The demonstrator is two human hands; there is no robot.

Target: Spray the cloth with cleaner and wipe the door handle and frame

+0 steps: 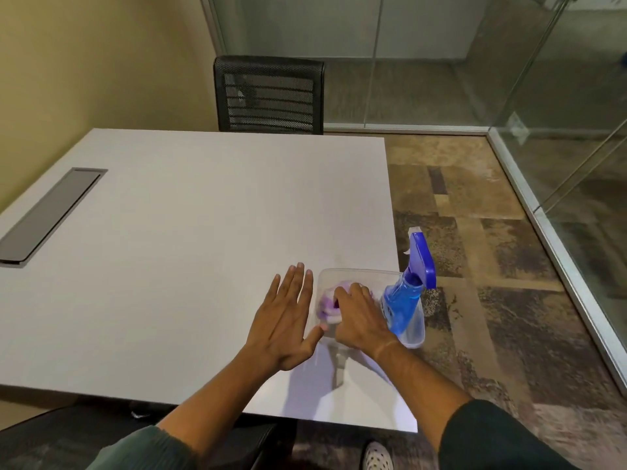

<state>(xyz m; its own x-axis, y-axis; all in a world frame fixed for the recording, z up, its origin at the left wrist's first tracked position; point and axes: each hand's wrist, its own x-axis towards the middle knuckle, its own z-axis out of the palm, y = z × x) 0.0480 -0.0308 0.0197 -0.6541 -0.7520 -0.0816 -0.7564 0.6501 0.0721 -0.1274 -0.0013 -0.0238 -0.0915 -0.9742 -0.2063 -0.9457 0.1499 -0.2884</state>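
Note:
A clear plastic tub [359, 273] stands at the right edge of the white table [190, 232]. Inside it lies a purple and white cloth [328, 301], and a blue spray bottle [407, 293] leans in the tub's right side. My right hand [359, 317] reaches into the tub with its fingers curled down over the cloth. My left hand [288, 317] lies flat with straight fingers beside the tub's left wall, thumb touching the tub. No door handle shows in this view.
A black mesh chair [268, 93] stands at the table's far side. A grey cable hatch [51, 215] is set into the table at left. Glass partitions with metal frames [529, 184] run along the right, over patterned carpet [475, 266].

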